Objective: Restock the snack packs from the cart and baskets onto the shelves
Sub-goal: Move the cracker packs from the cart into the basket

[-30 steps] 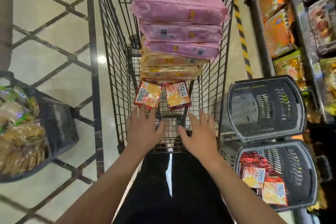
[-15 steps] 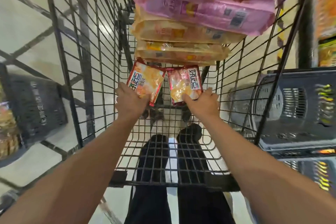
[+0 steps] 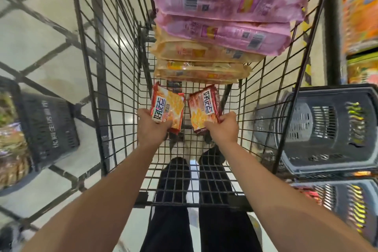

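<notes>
Snack packs, two: we hold the left pack (image 3: 166, 109) in our left grip (image 3: 152, 129), the right pack (image 3: 204, 110) in our right grip (image 3: 224, 129). Light, crinkly, probably crushable; near-edge hold.

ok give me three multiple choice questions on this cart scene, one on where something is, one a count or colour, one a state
1. Where does the stack of pink packs lie?
A. in the wire cart, beyond the hands
B. in the grey basket
C. on the floor

2. How many small red packs are being held?
A. one
B. two
C. four

3. What is the left hand doing?
A. hanging idle
B. pushing the cart
C. gripping a red pack

Answers: 1 A, the pink stack sits inside the cart's wire walls. 2 B, the left red pack and the right red pack, one per hand. 3 C, its fingers curl round the pack's near end, as the right hand does with its own.
</notes>
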Available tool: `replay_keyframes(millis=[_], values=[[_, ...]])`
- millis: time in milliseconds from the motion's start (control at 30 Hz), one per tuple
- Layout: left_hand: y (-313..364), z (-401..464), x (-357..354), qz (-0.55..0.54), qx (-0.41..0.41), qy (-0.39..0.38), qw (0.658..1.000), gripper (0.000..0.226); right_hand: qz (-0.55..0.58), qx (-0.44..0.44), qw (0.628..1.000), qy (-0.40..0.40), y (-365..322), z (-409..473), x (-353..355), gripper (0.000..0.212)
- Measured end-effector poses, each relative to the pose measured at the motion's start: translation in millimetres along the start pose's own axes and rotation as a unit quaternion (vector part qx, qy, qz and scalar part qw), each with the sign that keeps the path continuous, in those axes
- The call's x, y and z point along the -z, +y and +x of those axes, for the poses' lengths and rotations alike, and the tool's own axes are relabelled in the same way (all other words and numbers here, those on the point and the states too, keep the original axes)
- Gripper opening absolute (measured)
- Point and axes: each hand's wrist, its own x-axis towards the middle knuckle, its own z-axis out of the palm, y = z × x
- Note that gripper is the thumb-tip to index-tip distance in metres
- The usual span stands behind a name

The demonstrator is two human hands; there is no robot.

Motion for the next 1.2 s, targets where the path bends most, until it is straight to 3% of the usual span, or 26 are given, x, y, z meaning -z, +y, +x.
replay_keyframes(millis=[200,367,533,867,967,1200], values=[[13.7,-55.2,49.2,-0.055,-0.026,-0.006,0.998,0.069,0.037,0.087,0.995,0.027,-19.2,-56.8,44.8,0.036],[35.3,-102.1,92.3,-0.124,-0.008,-0.049,0.991,0.066,0.118,0.072,0.989,0.048,-30.4,-120.2,92.1,0.058],[51.1,-142.0,131.2,-0.17,-0.03,-0.079,0.982,0.056,0.163,0.071,0.977,0.117,-28.2,-188.9,141.0,0.047],[72.2,-208.9,173.9,-0.211,-0.107,-0.174,0.956,0.041,0.456,0.037,0.884,0.097,54.1,-270.7,213.1,0.03],[76.0,-225.8,171.7,-0.193,-0.12,-0.223,0.948,0.032,0.491,0.021,0.867,0.083,86.0,-284.9,222.5,0.018],[76.2,-278.2,120.5,-0.125,-0.147,-0.314,0.929,0.031,0.531,-0.006,0.838,0.126,172.1,-324.4,241.8,0.013]])
